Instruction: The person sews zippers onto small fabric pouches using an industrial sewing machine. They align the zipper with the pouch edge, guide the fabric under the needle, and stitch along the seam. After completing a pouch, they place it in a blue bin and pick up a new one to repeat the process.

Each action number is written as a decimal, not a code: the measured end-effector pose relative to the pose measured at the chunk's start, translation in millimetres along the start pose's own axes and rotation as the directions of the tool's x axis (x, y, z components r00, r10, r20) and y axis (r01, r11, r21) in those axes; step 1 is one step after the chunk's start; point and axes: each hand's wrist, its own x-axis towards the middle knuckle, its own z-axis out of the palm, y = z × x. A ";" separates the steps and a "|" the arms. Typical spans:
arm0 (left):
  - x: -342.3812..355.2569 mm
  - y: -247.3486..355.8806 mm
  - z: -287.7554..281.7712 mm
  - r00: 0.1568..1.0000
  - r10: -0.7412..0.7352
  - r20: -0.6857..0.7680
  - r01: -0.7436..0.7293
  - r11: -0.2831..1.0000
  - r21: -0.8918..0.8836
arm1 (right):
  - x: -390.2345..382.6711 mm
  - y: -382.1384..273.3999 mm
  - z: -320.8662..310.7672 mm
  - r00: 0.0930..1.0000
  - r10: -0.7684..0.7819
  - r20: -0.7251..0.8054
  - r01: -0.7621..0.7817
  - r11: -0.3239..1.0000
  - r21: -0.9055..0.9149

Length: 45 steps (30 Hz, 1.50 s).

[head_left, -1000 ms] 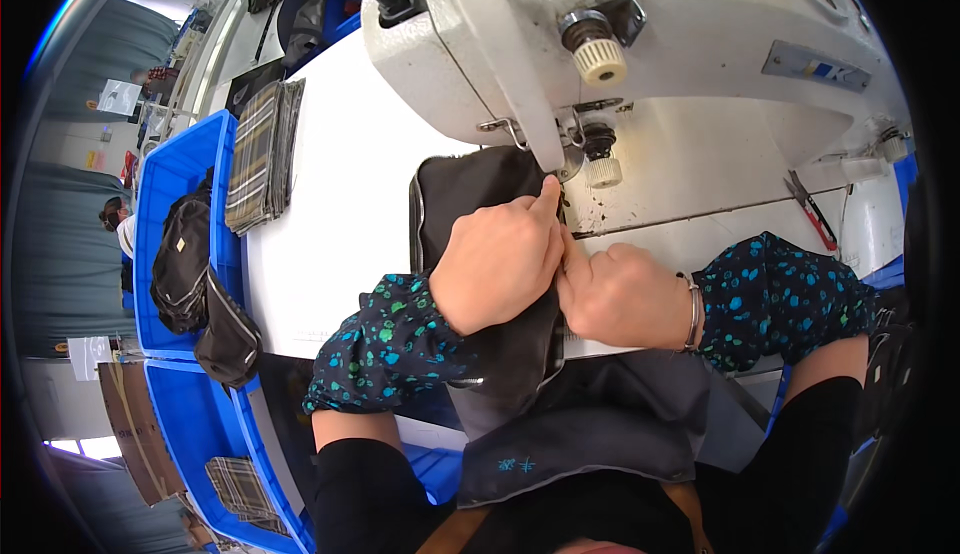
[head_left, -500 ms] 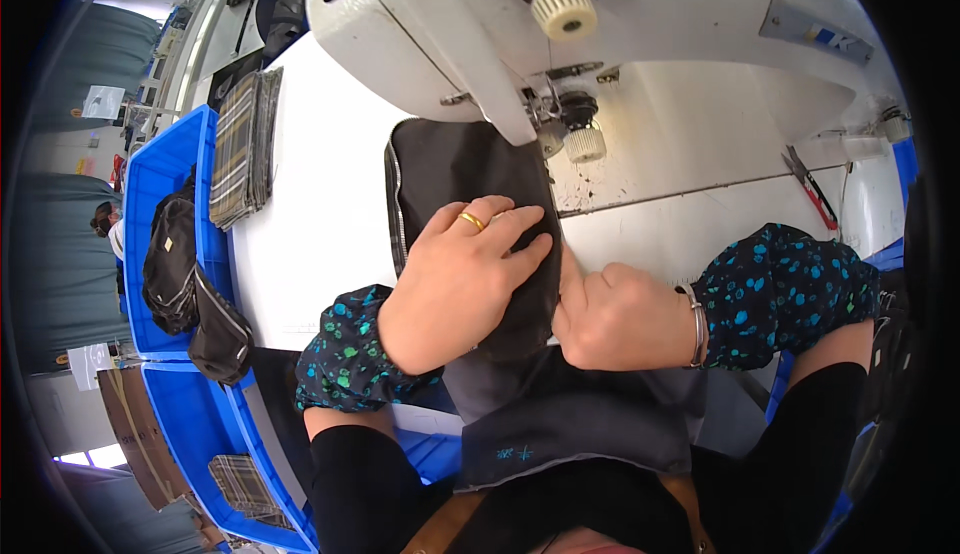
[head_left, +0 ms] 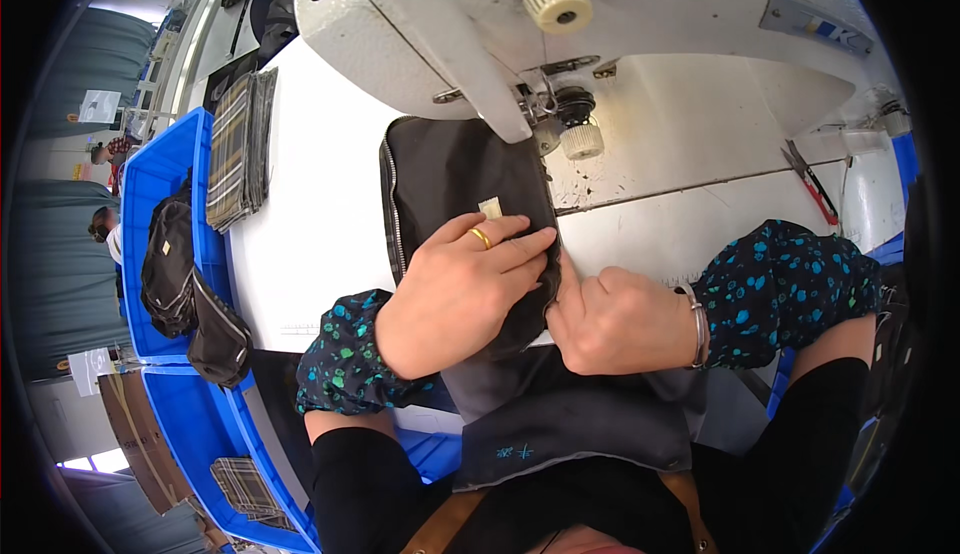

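Note:
A black fabric pouch [head_left: 445, 169] lies on the white sewing table, its far right corner under the needle area [head_left: 543, 114] of the sewing machine [head_left: 430, 39]. Along its left side runs a metal zipper [head_left: 392, 209]. My left hand [head_left: 452, 292], with a ring, rests flat on the pouch, fingers stretched toward its right edge. Just beyond those fingers, a small cream label [head_left: 490, 207] shows on the black cloth. My right hand [head_left: 622, 322] is closed, its curled fingers pinching the pouch's right edge; the fingertips are partly hidden.
Red-handled snips [head_left: 812, 184] lie at the right. Folded plaid cloth [head_left: 240, 149] is stacked at the left. Beside it, a blue bin [head_left: 160, 339] holds black pouches [head_left: 172, 269]; a nearer blue bin [head_left: 190, 434] holds plaid pieces. People sit in the far left background.
The cream label has come into sight beside my left fingers. My left hand has shifted slightly on the pouch, and the pouch's near edge lies a bit differently. My right hand has barely moved.

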 end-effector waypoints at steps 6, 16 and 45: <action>1.1 0.6 0.4 1.000 -0.008 -0.012 0.008 0.999 -0.032 | -1.1 -1.2 -0.9 1.000 0.001 -0.004 -0.001 1.000 0.017; 5.6 -1.6 3.5 0.999 0.002 -0.036 -0.001 1.000 0.021 | 0.5 0.2 2.1 1.000 0.028 -0.009 -0.028 1.000 0.003; 11.5 -32.7 -0.2 0.934 -0.159 -0.320 0.147 0.987 -0.062 | 16.0 56.1 42.7 0.845 0.515 0.143 -0.404 0.441 0.801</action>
